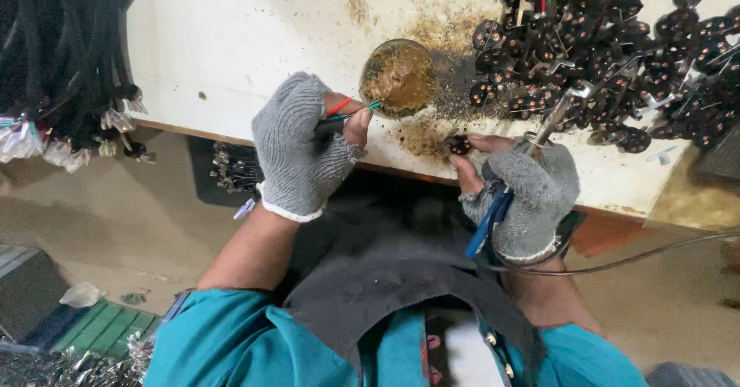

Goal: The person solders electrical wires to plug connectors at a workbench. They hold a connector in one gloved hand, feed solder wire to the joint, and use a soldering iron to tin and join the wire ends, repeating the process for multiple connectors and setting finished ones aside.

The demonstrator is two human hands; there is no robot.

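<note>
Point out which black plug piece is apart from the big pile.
The black plug piece pinched in the right hand's fingertips, at the table's front edge.

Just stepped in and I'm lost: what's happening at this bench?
A person in grey knit fingerless gloves works at a stained white table. The left hand holds a black cable with red and green wire ends at a round tin of brown paste. The right hand pinches a small black plug piece and also holds a blue-handled soldering iron. A pile of black plug pieces lies to the right.
</note>
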